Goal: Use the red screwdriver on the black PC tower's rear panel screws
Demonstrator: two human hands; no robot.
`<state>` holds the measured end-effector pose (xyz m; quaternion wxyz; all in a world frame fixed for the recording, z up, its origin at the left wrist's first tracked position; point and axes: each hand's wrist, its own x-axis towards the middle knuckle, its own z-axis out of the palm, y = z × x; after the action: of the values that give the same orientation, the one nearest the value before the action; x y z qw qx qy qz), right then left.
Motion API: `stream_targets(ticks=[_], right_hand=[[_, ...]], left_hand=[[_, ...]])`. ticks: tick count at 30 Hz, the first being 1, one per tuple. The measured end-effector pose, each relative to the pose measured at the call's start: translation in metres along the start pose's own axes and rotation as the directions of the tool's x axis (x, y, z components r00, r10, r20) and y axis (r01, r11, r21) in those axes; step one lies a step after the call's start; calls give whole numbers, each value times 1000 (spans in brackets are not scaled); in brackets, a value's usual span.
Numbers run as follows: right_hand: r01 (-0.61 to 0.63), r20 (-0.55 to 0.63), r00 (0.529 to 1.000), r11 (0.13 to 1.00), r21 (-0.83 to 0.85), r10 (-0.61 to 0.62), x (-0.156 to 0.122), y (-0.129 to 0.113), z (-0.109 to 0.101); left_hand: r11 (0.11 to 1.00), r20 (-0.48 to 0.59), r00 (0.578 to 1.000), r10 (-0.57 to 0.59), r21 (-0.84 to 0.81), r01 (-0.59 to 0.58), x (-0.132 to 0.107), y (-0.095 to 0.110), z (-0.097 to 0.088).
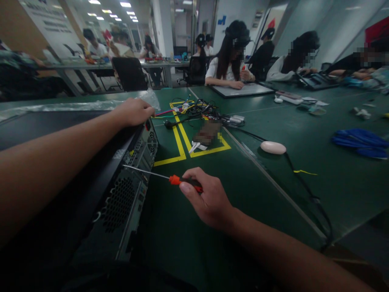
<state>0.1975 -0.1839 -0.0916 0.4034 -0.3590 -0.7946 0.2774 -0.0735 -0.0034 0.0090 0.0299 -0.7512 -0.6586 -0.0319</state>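
Observation:
A black desktop computer case (82, 121) lies on its side at the left, its metal rear panel with round vent holes facing right. My left hand (135, 111) rests on the case's far top corner, fingers bent over the edge and partly hidden. In my right hand (209, 198) is a screwdriver (174, 179) with an orange and black handle, the fingers closed round it. Its long shaft points left, and the tip overlaps the upper edge of the rear panel; whether it touches, I cannot tell.
Beyond the case lie tangled cables (203, 107), a dark blurred object (208, 134) and yellow tape (180, 142) on the green table (258, 190). A pale oval object (273, 147) sits near a black cable. Blue bundled material (361, 142) is at right. Several people sit farther back.

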Motion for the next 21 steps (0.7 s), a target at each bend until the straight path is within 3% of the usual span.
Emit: stream_targets(ticks=[3, 10, 21], right_hand=[[-31, -12, 999, 999, -12, 31, -1, 1, 3], [94, -28, 995, 995, -13, -95, -1, 7, 1], [126, -54, 990, 991, -36, -128, -1, 8, 1]], left_hand=[[1000, 6, 1000, 0, 7, 0, 0, 0, -1], [1000, 5, 1000, -8, 27, 8, 3, -3, 2], [1000, -8, 1000, -2, 10, 2, 0, 0, 0]])
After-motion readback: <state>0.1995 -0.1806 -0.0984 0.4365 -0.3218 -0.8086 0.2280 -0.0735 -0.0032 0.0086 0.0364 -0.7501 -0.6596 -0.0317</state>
